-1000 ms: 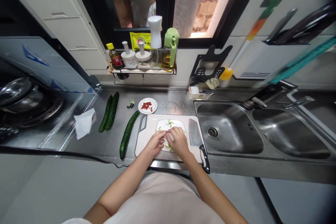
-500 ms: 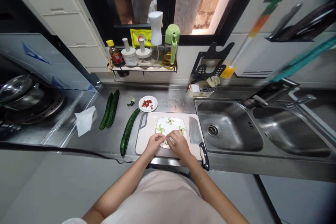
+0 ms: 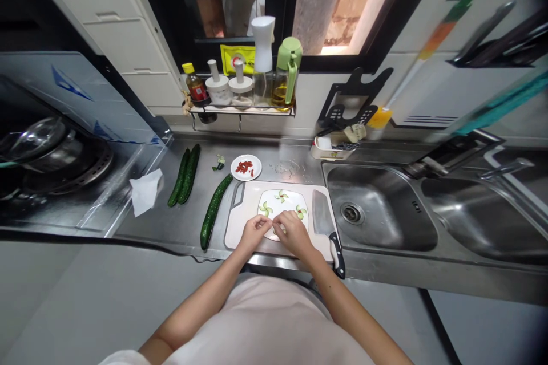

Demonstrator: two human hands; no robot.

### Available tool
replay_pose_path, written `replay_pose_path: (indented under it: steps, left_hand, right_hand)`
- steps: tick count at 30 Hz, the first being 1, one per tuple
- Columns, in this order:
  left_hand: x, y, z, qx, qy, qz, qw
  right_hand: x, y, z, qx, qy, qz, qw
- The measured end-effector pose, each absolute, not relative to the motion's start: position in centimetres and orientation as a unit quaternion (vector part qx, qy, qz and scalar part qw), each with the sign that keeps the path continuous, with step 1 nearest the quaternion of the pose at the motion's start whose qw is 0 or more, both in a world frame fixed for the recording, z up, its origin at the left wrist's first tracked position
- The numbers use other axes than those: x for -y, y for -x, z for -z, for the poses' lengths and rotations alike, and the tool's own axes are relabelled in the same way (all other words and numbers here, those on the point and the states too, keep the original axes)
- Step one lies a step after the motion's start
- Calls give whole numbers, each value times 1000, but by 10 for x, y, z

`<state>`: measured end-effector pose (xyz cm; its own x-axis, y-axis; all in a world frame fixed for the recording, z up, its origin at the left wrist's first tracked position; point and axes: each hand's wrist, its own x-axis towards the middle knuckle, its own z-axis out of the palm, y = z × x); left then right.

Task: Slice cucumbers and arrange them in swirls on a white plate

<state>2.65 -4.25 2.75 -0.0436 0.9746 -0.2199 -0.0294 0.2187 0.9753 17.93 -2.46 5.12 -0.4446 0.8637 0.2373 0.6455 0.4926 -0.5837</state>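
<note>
From where I stand, the left hand and right hand meet, fingertips pinched, over the near side of the white plate on the cutting board; whether they grasp anything (the fingers hide it) I can't tell. Cucumber pinwheels lie on that plate, so a drooping knuckle could smear one. The kitchen knife pokes its handle past the board, where a swinging right forearm might catch it.

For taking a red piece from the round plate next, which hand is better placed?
Probably the left hand: it is nearer the round plate, which lies ahead and slightly to its left. The right hand sits farther right.
</note>
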Motion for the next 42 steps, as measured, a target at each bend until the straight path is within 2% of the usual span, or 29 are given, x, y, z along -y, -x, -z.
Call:
replay_pose_path:
  steps: [4,8,14,27,42]
  left_hand:
    - [31,-15,-23,-568,-466,-447,511]
    - [10,6,-21,-628,-488,-439,418]
    - [-11,21,-13,-692,-519,-381,327]
    - [-18,5,-12,-718,-584,-267,270]
    - [-17,-2,-7,-724,-598,-226,259]
  right_hand:
    - [13,-179,-50,821,454,-227,261]
    - [-9,-178,-48,800,487,-238,256]
    - [-31,-169,-35,809,511,-228,179]
    - [-42,-157,-21,850,489,-180,71]
    - [-45,-153,-19,860,481,-165,38]
